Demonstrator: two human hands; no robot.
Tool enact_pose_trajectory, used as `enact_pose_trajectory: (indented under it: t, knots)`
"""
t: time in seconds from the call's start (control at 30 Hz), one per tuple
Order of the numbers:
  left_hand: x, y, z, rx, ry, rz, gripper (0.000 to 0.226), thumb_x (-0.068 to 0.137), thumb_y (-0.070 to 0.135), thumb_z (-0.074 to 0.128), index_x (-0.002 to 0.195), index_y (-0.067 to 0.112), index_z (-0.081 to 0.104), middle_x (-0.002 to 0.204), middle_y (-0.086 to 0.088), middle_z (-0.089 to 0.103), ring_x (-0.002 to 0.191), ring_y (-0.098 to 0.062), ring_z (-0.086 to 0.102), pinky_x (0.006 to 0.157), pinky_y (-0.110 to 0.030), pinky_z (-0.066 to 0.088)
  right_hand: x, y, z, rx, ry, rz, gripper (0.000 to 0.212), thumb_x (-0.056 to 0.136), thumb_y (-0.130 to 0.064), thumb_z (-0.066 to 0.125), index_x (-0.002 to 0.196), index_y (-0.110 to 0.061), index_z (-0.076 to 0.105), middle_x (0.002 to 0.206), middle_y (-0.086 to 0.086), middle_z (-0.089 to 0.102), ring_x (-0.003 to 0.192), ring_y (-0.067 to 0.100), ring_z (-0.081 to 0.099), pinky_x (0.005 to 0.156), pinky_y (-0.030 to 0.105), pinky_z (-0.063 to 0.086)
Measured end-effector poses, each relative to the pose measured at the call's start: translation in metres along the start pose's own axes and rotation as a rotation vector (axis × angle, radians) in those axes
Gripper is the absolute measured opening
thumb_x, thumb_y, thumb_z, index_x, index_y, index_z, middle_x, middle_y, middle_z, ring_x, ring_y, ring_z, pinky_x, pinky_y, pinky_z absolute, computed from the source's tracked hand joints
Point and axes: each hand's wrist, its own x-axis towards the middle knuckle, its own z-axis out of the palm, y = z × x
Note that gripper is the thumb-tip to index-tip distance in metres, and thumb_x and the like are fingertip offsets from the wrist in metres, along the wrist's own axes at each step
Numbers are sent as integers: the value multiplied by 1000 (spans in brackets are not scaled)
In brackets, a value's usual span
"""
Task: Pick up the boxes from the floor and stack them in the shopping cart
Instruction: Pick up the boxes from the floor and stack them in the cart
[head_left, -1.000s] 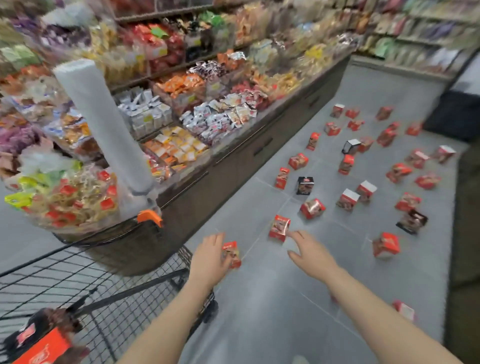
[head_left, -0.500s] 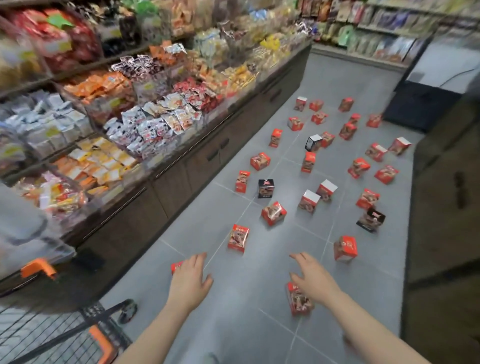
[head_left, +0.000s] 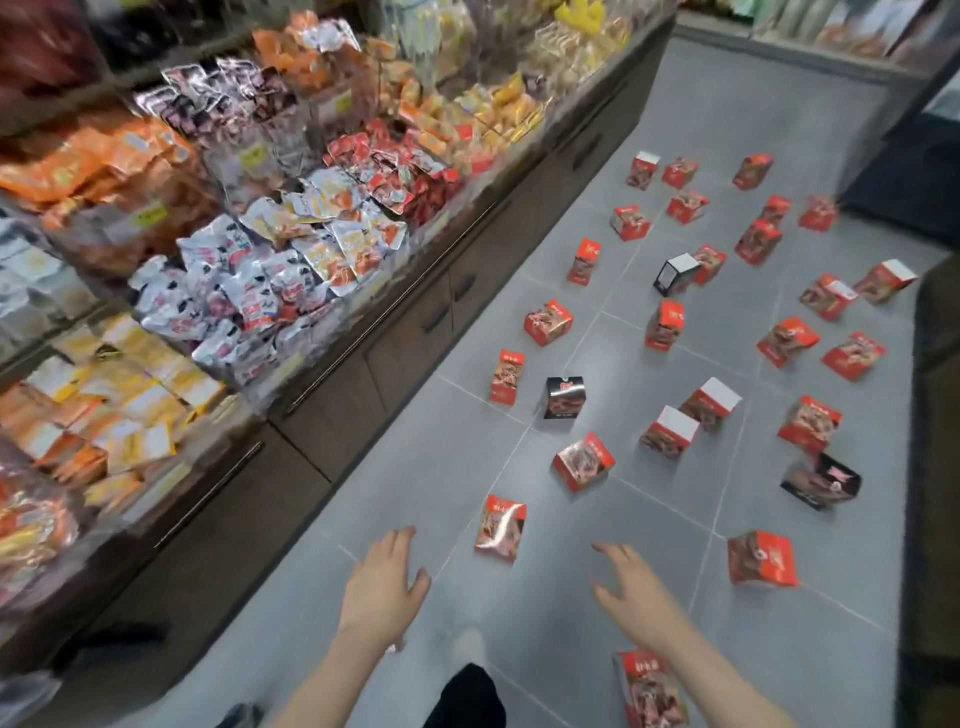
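- both hands reach out palm-down over the grey tiled floor (head_left: 519, 234), fingers spread and relaxed, holding nothing: the left hand (head_left: 382, 590) on one side, the right hand (head_left: 636, 592) on the other.
- the nearest red box (head_left: 500, 529) stands upright on the floor between the two hands and just ahead of the fingertips, touching neither.
- another red box (head_left: 650, 688) lies beneath the right forearm; a third (head_left: 762, 558) sits to the right of the right hand, apart from it.
- many more red boxes, and a few black boxes (head_left: 563, 397), are scattered across the aisle ahead, most well apart from one another.
- bare tiles lie open around the hands and the nearest box.
- a snack shelf (head_left: 270, 291) with dark cabinet doors runs along the left edge of the aisle.
- the shopping cart is out of frame.
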Motion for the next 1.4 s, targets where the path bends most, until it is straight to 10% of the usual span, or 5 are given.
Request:
enact_pose_trajectory:
  t: [0.37,0.97,1.07,1.2,1.4]
  knots:
    - [190,-16,101,-87,-110,-7,81,73,56,23,136,12,45,134,-6,52,121,-25,50,97,-34,42,190,45,72,196,-94,170,57,92,-23,57,143,-11,34,144,8,40,133,20,40,104,20,26]
    - [372,-77,457,-441,-398,-207,91,81,42,70,149,21,14,139,0,44,128,-20,44,100,-34,41,442,210,337,585,-163,379,81,86,-30,68,150,-21,19,144,11,41,131,28,43,105,40,40]
    - [383,-68,475,-679,-378,-348,92,72,36,80,143,25,22,127,7,54,116,-14,54,91,-21,40,454,204,350,619,-132,351,67,85,-20,69,142,-18,34,127,2,59,113,18,56,86,22,47]
    - [374,-76,461,-912,-386,-452,102,53,38,89,136,34,31,119,10,61,108,-9,61,95,-34,49,448,190,333,598,-141,276,60,80,-15,73,132,-16,42,116,0,61,106,22,61,92,42,50]
    - [341,-86,393,-1175,-375,-525,70,82,25,73,136,46,33,120,10,63,109,-13,63,93,-44,52,415,141,288,721,-254,199,53,84,-14,71,128,-28,45,118,-6,59,101,15,62,80,21,53]
